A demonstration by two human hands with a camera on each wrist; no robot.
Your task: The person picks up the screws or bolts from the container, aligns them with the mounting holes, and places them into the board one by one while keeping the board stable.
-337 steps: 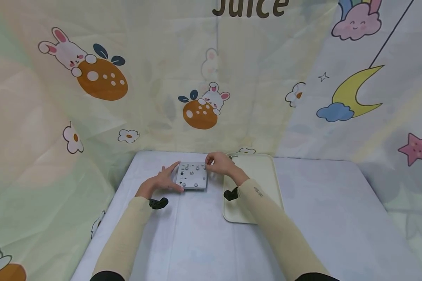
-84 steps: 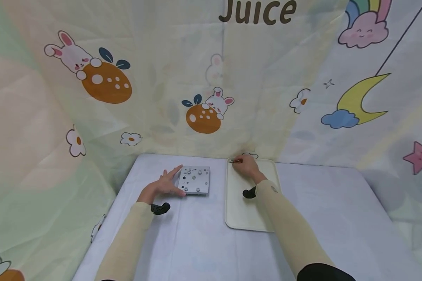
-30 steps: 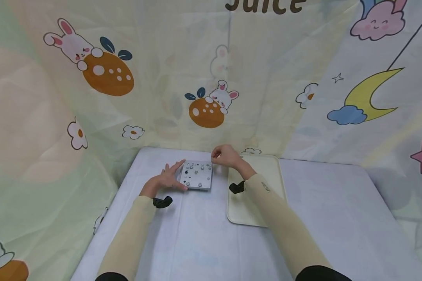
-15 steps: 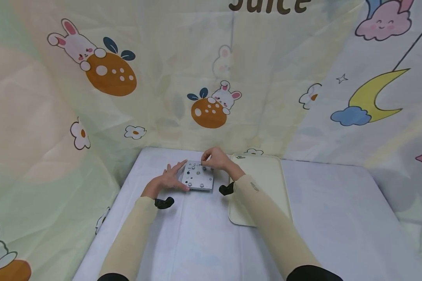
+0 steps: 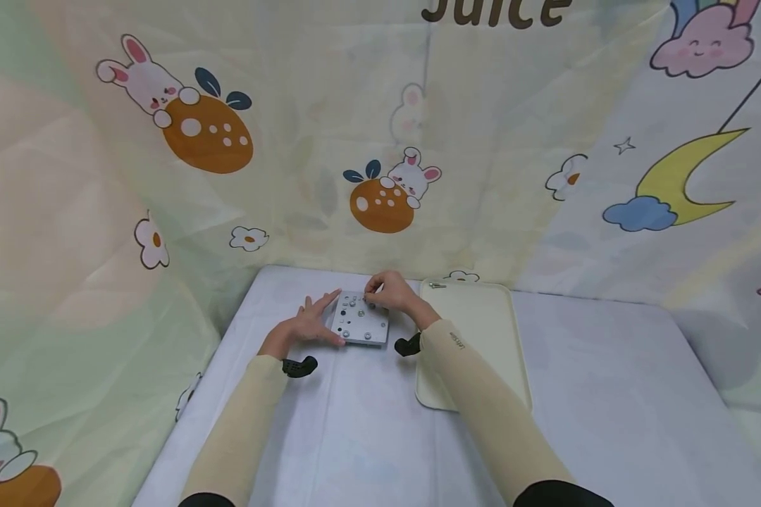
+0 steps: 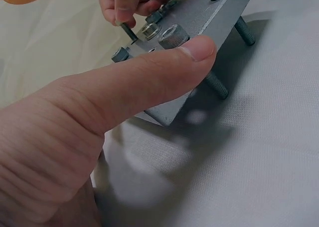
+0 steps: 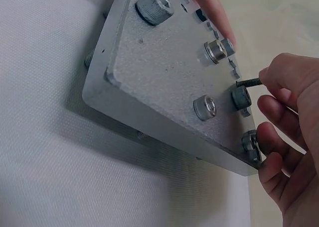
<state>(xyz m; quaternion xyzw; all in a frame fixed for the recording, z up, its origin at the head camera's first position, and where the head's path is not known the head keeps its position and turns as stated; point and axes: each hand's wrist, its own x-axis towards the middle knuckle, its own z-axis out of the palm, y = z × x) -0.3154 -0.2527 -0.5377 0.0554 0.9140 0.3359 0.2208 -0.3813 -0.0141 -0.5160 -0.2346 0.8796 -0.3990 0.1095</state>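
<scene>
- The metal plate (image 5: 358, 324) is sitting on the white tablecloth (image 5: 368, 422), left of the tray (image 5: 475, 317) and just apart from it.
- The left hand (image 5: 303, 327) is spreading thumb and index finger along the plate's left side; the index finger is reaching the far corner, the thumb the near one.
- In the left wrist view, that thumb is lying across the plate's edge, beside a large socket-head bolt (image 6: 173, 35).
- The right hand (image 5: 390, 291) is pinching a slim dark screw (image 7: 250, 82) between thumb and index finger over the plate's far part.
- The screw's free end is meeting the plate's upper face, just beside a dark bolt (image 7: 241, 98); whether it is entering a hole cannot be told.
- The right hand's other fingers are curling close to the plate's edge; their contact with it cannot be confirmed.
- Several bolts are standing in the plate, including a shiny one (image 7: 215, 51) near its middle; threaded shanks (image 6: 245, 32) are projecting beneath.
- Small metal hardware (image 5: 437, 285) is lying at the tray's far left corner; its count is too small to tell.
- The right sleeve (image 5: 488, 408) is crossing above the tray.
- A printed backdrop (image 5: 304, 105) is hanging behind the table.
</scene>
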